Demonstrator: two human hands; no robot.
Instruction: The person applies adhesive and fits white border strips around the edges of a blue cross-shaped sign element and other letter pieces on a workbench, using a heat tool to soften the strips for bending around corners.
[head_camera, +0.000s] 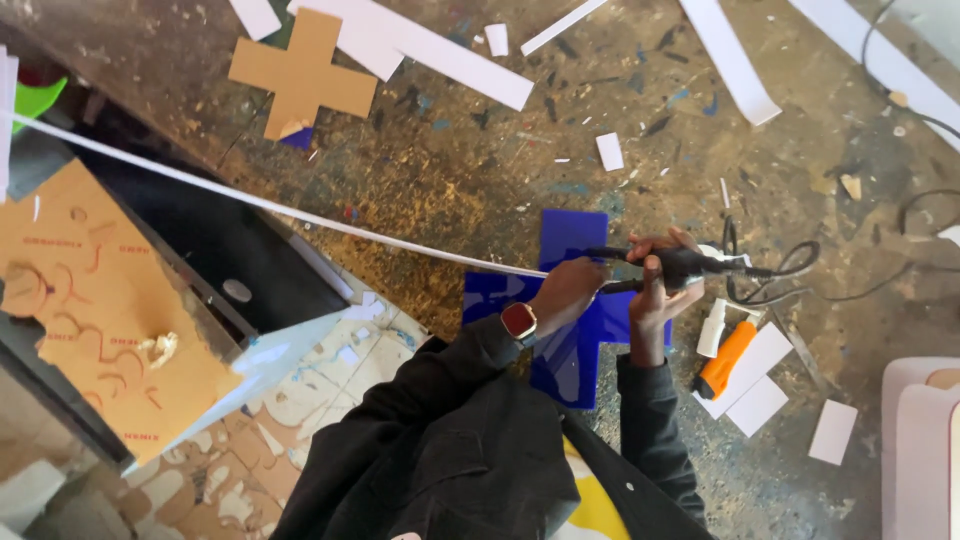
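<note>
My left hand (565, 290) is clenched on the near end of a long white strip (270, 205), which runs away toward ten o'clock across the table (450, 170); my right hand (655, 290) is wrapped around a black corded tool (685, 265), its tip pointing at the strip's end. Both sit over a blue cross-shaped sheet (575, 350) lying flat just in front of me. The strip looks light and springy, likely to whip or sag along its length, so I judge the end grip right but the far span unsupported. The blue sheet looks stiff, glossy and slippery, best taken by an arm's edge. At three o'clock an orange utility knife (728, 358), white offcuts (760, 385) and looped black cable (790, 270) crowd my right side. A cardboard cross (305, 75) lies well off at eleven o'clock; the table edge drops away at nine o'clock.
</note>
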